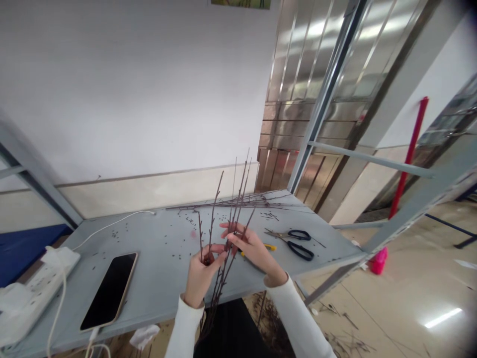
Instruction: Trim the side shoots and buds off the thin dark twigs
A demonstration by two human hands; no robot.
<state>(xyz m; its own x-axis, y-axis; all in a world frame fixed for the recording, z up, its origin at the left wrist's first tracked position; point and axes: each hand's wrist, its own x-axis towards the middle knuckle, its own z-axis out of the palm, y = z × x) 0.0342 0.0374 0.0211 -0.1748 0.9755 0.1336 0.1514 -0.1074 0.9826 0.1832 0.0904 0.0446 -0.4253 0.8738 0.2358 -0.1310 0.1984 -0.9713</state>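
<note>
Several thin brown twigs [220, 278] with small buds stand nearly upright between my hands, their lower ends reaching down over my lap. My left hand [203, 266] pinches twigs, with one short twig [200, 228] and a taller one rising from its fingers. Around the main cluster of twigs closes my right hand [250, 246], its thumb and fingers near the left fingertips. Partly behind the right hand lies a yellow-handled tool [270, 247], mostly hidden. To the right, black-handled scissors [300, 243] rest on the grey table [164, 278] with blades apart.
A pile of long twigs [219, 204] lies along the table's back. Small dark bits are scattered about. At left are a phone [110, 293] on a cable and a white power strip [40, 288]. Metal posts [328, 94] frame the table; cut twigs litter the floor.
</note>
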